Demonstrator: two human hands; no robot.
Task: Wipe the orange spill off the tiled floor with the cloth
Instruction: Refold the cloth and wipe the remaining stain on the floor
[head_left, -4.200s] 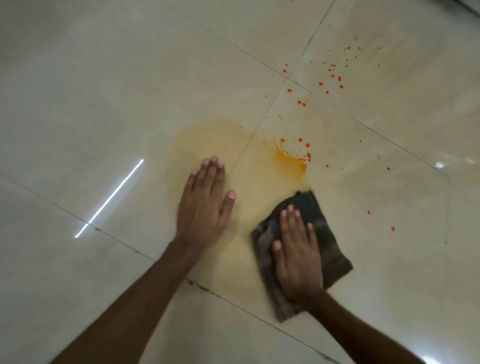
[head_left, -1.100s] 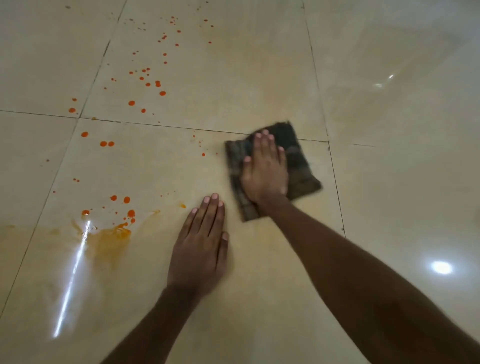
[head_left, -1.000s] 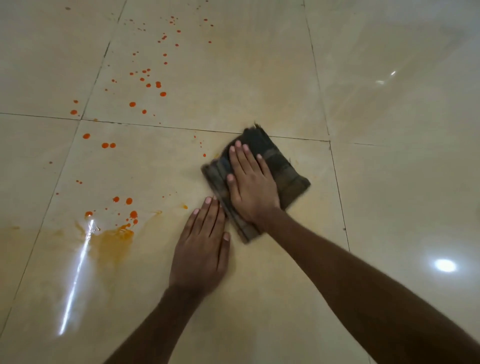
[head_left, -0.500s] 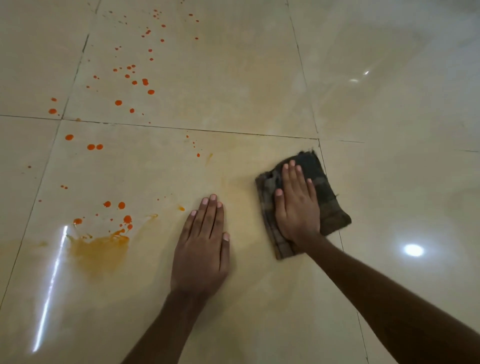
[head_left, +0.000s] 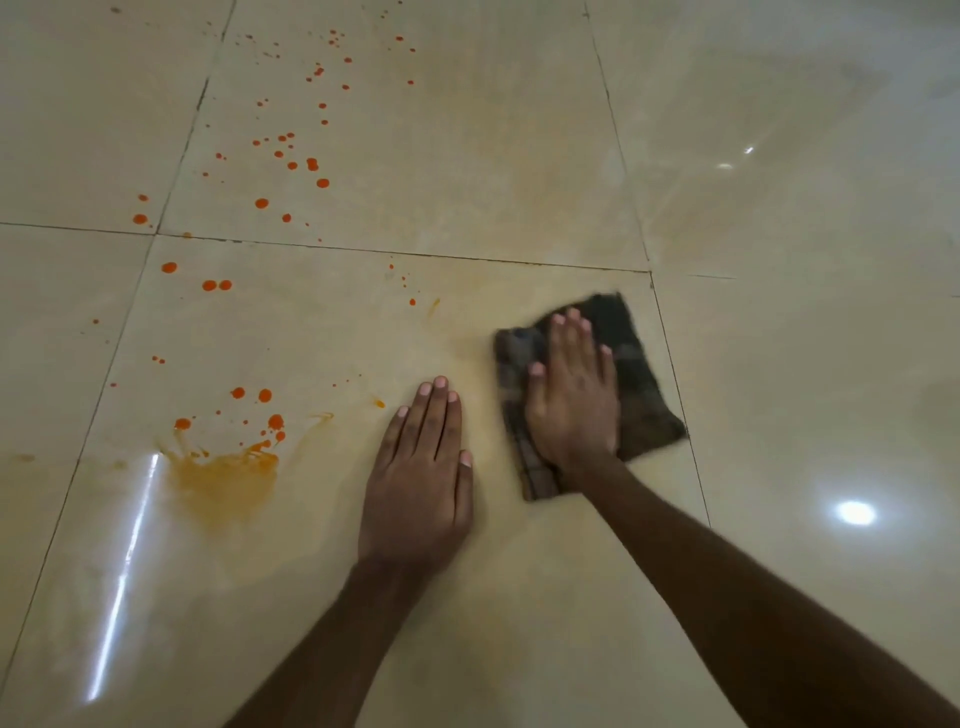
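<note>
1. orange spill (head_left: 223, 480): smeared patch on tiled floor (head_left: 805, 364) at near left, droplets scattered far-left across the grout lines
2. left hand (head_left: 418, 467): flat on floor, fingers straight and together, holding nothing, just right of the patch
3. cloth (head_left: 641, 395): dark, folded, just right of left hand, beside tile seam
4. right hand (head_left: 571, 397): palm down, fingers extended, pressing on cloth

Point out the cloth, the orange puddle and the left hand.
cloth (head_left: 641, 410), head view, bare right part.
orange puddle (head_left: 223, 480), head view, its middle.
left hand (head_left: 418, 483), head view, back of hand.
</note>
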